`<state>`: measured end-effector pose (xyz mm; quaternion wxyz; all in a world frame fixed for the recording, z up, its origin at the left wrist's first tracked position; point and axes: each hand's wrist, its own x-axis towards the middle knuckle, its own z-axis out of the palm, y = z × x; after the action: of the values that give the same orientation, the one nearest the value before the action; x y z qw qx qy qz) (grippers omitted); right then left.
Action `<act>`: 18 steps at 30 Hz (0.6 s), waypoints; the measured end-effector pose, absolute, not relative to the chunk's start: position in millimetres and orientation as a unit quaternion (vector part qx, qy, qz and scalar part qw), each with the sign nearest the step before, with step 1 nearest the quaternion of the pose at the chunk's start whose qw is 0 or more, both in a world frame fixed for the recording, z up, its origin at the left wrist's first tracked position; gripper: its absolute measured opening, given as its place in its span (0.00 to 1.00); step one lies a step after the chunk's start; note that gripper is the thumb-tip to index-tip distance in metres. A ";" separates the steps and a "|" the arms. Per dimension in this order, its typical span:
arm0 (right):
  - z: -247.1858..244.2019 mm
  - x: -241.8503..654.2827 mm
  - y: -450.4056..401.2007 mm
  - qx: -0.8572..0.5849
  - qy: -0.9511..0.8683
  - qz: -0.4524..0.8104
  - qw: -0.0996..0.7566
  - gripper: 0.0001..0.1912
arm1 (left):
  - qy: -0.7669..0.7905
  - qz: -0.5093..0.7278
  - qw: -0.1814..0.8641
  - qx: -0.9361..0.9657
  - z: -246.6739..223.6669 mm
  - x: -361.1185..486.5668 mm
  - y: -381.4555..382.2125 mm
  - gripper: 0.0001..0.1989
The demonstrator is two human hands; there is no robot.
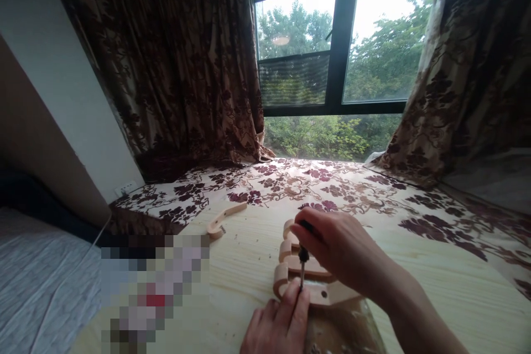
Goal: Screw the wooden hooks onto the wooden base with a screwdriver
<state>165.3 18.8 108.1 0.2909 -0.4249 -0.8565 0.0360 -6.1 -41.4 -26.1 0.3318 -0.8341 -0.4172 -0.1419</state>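
Note:
My right hand (pixel 334 240) is closed around the handle of a screwdriver (pixel 303 256). The tool stands nearly upright, its metal shaft pointing down. At its tip, the fingers of my left hand (pixel 279 321) press together against the nearest curved wooden piece (pixel 322 294), which has a dark round hole. Whether a screw sits between those fingers is hidden. Behind it, more pale wooden pieces with curled ends (pixel 285 250) lie side by side, partly covered by my right hand. A brownish, shiny surface lies under the nearest piece.
A loose curved wooden piece (pixel 215 225) lies toward the back left of the pale wooden tabletop (pixel 236 265), with small dark bits nearby. A blurred-out patch (pixel 155 298) covers the left of the table. Beyond are floral cloth (pixel 265 182), curtains (pixel 186 66) and a window (pixel 338 66).

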 end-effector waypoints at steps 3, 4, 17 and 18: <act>113.2 165.9 10.1 -0.401 -0.870 0.061 0.279 0.11 | -0.414 -0.160 0.334 -0.831 -25.2 -6.4 -41.7 0.22; 115.4 166.2 6.6 -0.391 -0.877 0.073 0.272 0.11 | -0.411 -0.166 0.333 -0.832 -24.1 -6.0 -41.8 0.24; 109.2 174.8 22.8 -0.429 -0.856 0.038 0.286 0.12 | -0.408 -0.175 0.320 -0.837 -22.9 -4.7 -40.4 0.24; 109.7 174.3 21.3 -0.420 -0.861 0.044 0.285 0.12 | -0.416 -0.181 0.319 -0.833 -24.8 -3.5 -40.7 0.21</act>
<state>174.3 21.3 109.7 0.2846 -0.4199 -0.8606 0.0445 -3.5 -40.7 -24.8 0.3187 -0.8325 -0.4156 -0.1808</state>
